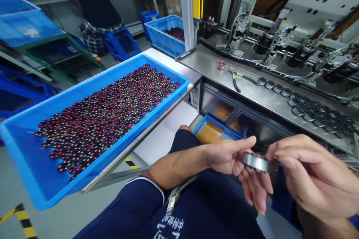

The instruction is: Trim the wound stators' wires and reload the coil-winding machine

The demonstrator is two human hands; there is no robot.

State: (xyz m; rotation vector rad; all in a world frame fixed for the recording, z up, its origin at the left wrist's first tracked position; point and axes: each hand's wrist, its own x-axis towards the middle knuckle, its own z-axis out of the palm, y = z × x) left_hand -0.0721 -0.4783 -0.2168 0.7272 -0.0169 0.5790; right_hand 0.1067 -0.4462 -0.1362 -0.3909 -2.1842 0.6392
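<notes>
A silver metal ring with red and black parts inside (255, 162) rests on the fingers of my left hand (238, 164), which is palm up with its thumb extended above the ring. My right hand (314, 171) is at the ring's right side, its thumb and index finger pinched together; whatever is between those fingertips is too small to make out. To the left, a blue tray (28, 168) holds many round parts in red, black and copper (112, 112) in dense rows.
On the metal bench (207, 61) lie green-handled pliers (237, 80), one red-and-silver part (221, 65) and rows of black-and-silver parts (314, 110). Machine fixtures (303, 52) stand behind. A person (89, 3) bends near a blue stool (120, 43). A blue crate (165, 41) stands beyond the tray.
</notes>
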